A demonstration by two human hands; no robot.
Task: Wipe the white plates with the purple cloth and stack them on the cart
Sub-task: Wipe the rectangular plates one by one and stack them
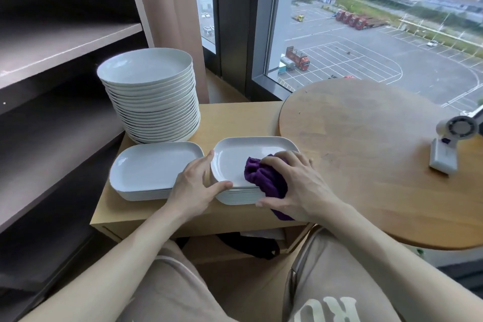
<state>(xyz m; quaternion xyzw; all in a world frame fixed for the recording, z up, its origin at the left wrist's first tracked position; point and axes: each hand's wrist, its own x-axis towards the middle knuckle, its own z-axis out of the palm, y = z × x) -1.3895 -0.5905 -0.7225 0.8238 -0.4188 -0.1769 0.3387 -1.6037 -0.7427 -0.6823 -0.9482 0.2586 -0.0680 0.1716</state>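
Setting: the cart's pale wooden tabletop (235, 117), beside a window.
Plate: white plate (235, 159) tops the near right stack, face up, long axis running left to right.
Cloth: purple cloth (264, 178) bunched on its near right part.
Right hand (300, 185): fingers curled round the cloth.
Left hand (196, 185): straight fingers brace the left rim.
Advice: sweep along the long axis, into the corners.

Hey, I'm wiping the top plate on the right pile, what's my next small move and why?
Probably sweep the purple cloth leftward across the top plate: your right hand grips it at the near right corner, the rest lies bare, and your left hand steadies the rim.
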